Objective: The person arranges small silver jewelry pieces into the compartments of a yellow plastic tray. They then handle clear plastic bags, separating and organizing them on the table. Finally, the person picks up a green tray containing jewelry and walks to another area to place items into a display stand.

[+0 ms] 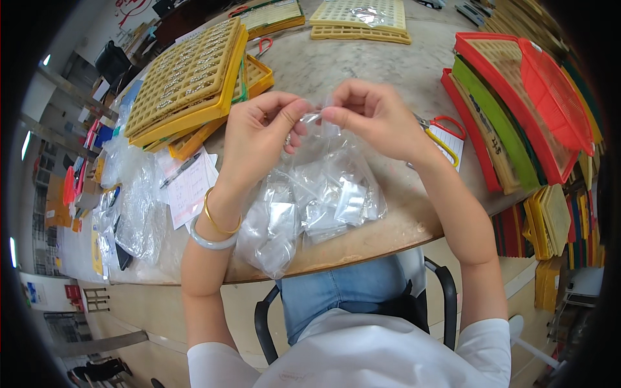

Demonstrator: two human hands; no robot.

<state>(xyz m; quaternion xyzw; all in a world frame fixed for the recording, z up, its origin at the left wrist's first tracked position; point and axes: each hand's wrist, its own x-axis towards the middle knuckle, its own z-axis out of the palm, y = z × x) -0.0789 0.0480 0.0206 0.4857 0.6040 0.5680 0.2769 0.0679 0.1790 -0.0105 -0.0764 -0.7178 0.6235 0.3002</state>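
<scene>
My left hand (266, 129) and my right hand (375, 118) are raised close together over the table. Pinched between their fingertips is a small clear plastic bag (331, 128). Something small and silvery shows by the curled fingers of my left hand, too small to name. Below my hands, at the table's near edge, lies a pile of clear bags (343, 171) holding flat silvery packets (350, 202). On my left wrist are a gold bangle (213, 218) and a pale bangle (210, 242).
Yellow compartment trays (187, 74) with small shiny pieces are stacked at the left, beside papers (189, 191) and loose plastic bags (139, 220). Red-handled scissors (449, 124) and yellow-handled ones (443, 147) lie at the right, near red trays (517, 77). Pale trays (359, 16) stand at the back.
</scene>
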